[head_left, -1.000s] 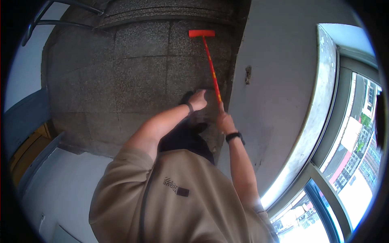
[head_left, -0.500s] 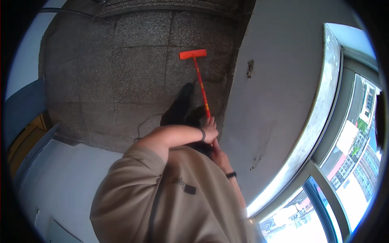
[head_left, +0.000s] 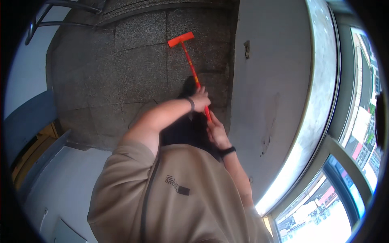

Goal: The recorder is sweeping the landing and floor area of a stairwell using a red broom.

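Observation:
A red squeegee (head_left: 189, 62) with a wide T-shaped head points away from me, over the tiled floor. Whether its head touches the floor or hangs above it I cannot tell. My left hand (head_left: 200, 100) is closed round the handle about midway along. Farther down, near the handle's lower end, my right hand (head_left: 218, 130) grips it too. A short stretch of red handle shows between the two hands. Below them, my dark trousers and one dark shoe are partly hidden by my arms.
A pale wall (head_left: 271, 81) with a damaged patch rises on the right, topped by a sill (head_left: 320, 52) and window. Metal tubes (head_left: 67, 24) stand at the far left. A grey panel (head_left: 30, 113) and wooden piece are at the left. A thin cable lies behind my left arm.
Both hands and the squeegee have moved farther forward and slightly left. My hands are farther apart on the handle. The view has turned, so more metal tubing shows at the far left.

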Available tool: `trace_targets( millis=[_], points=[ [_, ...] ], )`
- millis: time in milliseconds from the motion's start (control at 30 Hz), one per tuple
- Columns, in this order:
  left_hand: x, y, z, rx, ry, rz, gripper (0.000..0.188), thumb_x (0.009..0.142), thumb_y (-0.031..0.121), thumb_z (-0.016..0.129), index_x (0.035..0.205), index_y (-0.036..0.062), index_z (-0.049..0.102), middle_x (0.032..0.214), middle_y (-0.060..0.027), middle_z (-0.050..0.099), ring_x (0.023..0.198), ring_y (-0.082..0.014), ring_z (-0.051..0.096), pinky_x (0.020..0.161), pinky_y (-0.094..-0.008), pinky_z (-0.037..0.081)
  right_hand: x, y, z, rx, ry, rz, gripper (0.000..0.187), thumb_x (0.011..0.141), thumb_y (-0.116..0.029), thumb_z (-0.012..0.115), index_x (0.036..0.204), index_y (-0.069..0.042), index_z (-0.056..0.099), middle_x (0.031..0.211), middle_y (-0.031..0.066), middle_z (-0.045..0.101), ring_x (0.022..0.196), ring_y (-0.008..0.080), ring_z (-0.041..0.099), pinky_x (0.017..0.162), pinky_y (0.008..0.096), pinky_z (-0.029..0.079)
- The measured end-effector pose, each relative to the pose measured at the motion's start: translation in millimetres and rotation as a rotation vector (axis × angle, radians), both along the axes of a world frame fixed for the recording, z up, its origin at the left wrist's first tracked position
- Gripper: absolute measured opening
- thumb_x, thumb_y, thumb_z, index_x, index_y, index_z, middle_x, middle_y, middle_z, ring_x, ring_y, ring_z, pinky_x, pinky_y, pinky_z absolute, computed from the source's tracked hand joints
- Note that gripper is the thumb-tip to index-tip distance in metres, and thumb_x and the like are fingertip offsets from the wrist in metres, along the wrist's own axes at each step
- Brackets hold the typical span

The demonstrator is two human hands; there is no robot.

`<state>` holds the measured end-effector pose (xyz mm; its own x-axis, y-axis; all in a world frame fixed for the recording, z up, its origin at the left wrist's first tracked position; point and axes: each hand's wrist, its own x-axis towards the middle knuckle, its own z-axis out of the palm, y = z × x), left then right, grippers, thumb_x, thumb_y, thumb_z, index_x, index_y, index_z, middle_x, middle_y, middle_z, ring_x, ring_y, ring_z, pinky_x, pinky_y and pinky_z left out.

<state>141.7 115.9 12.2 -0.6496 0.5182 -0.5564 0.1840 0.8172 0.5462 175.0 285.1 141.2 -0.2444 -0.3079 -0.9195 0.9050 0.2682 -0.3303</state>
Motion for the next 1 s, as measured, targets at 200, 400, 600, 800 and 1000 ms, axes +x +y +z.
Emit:
trace_targets(
  millis=[200, 400, 600, 800, 1000],
  points=[
    [-15, -13, -10, -0.014, -0.015, 0.025, 0.033, 0.067, 0.04, 0.076, 0.089, 0.0158, 0.071, 0.114, -0.0173, 0.056, 0.126, -0.0487, 0.032, 0.104, -0.0589, 0.026, -14, -5, -7, -0.047, 0.063, 0.041, 0.051, 0.099, -0.02, 0.039, 0.148, -0.021, 0.026, 0.069, -0.0004, 0.045, 0.045, 0.007, 0.036, 0.036, 0.022, 0.027],
    [46, 93, 0, 0.049, -0.078, 0.006, 0.03, 0.073, 0.035, 0.07, 0.097, 0.0172, 0.07, 0.117, -0.0205, 0.054, 0.13, -0.0563, 0.021, 0.103, -0.0712, 0.014, 36, 100, 14, 0.034, 0.0, 0.052, 0.05, 0.098, -0.022, 0.041, 0.147, -0.022, 0.029, 0.065, -0.0029, 0.045, 0.043, 0.0063, 0.035, 0.037, 0.0217, 0.029],
    [121, 202, 37, 0.197, -0.266, -0.125, 0.032, 0.076, 0.033, 0.068, 0.102, 0.0137, 0.069, 0.122, -0.0201, 0.054, 0.13, -0.0553, 0.021, 0.099, -0.0775, 0.01, 133, 203, 39, 0.081, -0.06, -0.084, 0.05, 0.098, -0.018, 0.042, 0.147, -0.018, 0.031, 0.064, -0.0039, 0.049, 0.043, 0.0059, 0.036, 0.039, 0.021, 0.031],
    [114, 193, 31, 0.174, -0.254, -0.124, 0.028, 0.078, 0.025, 0.065, 0.104, 0.0152, 0.069, 0.123, -0.019, 0.053, 0.131, -0.0518, 0.023, 0.098, -0.0782, 0.011, 129, 203, 22, 0.06, 0.021, -0.055, 0.051, 0.097, -0.016, 0.042, 0.147, -0.021, 0.031, 0.065, -0.0047, 0.046, 0.046, 0.0054, 0.036, 0.042, 0.0211, 0.032],
    [53, 84, -1, -0.017, -0.127, 0.046, 0.025, 0.077, 0.019, 0.063, 0.101, 0.015, 0.069, 0.118, -0.0151, 0.053, 0.134, -0.048, 0.022, 0.108, -0.0651, 0.017, 39, 92, 6, 0.046, -0.006, 0.091, 0.051, 0.098, -0.016, 0.042, 0.147, -0.021, 0.03, 0.065, -0.0042, 0.043, 0.045, 0.0063, 0.034, 0.039, 0.021, 0.029]
  ],
)
